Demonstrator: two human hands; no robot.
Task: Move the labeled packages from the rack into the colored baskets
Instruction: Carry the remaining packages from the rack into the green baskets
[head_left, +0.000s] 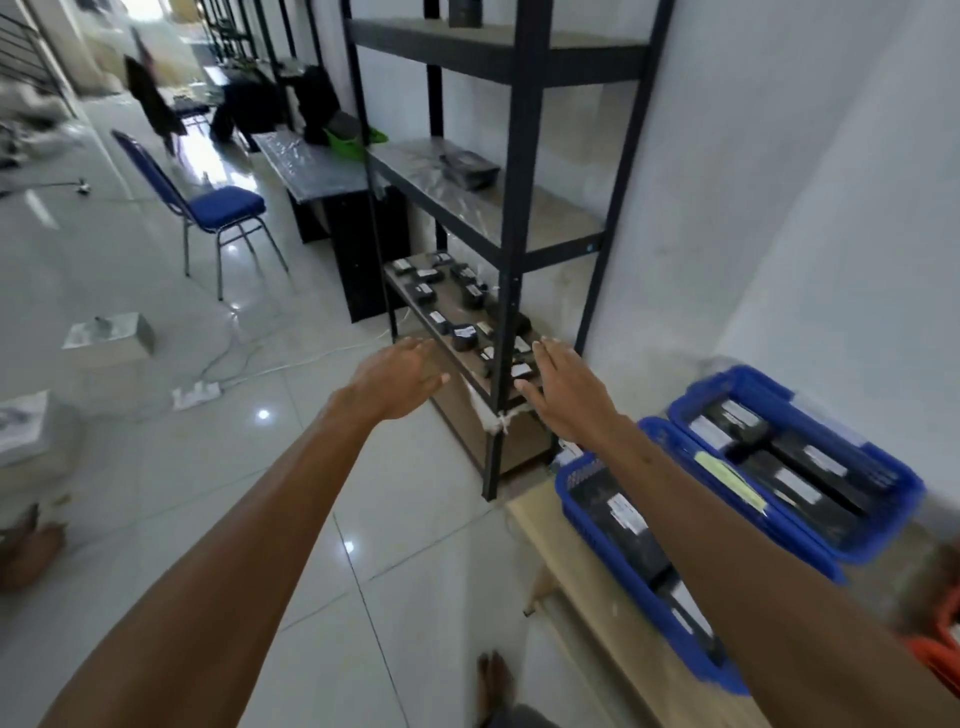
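Left hand (397, 379) and right hand (563, 387), both empty with fingers extended, reach toward the rack (511, 208). Labeled packages (457, 332) lie on its low shelf; blue baskets (831, 540) stand right.

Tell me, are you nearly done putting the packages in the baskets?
Not yet. Done: the near blue basket and the far blue basket already hold black labeled packages. In hand: nothing; the left hand and right hand are open and empty, stretched toward the rack. Left: many small packages lie on its low shelf, and one package sits on the shelf above.
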